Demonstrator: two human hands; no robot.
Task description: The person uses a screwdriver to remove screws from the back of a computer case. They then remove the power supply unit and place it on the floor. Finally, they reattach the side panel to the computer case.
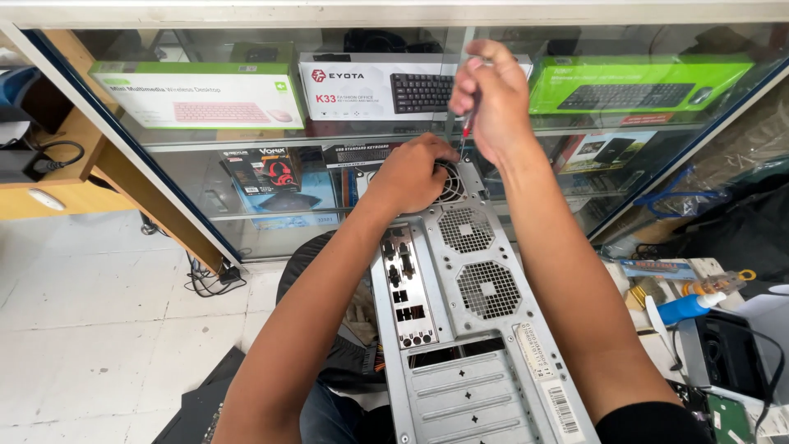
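My left hand (411, 173) lay cupped over the far end of the grey computer case (468, 329), fingers curled on the top fan grille (450, 182). My right hand (491, 99) hovered just above that case end, fingers pinched tight round a red-handled screwdriver (466, 127) pointing down at the case.

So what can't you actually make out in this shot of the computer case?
All from the head view:
- Screwdriver tip: hidden behind the left hand.
- Screwdriver handle: wrapped inside the right hand.
- Top fan grille: mostly covered by the left hand.
- Computer case: lower end cut off by the bottom edge.
- Any screw being worked: not visible.
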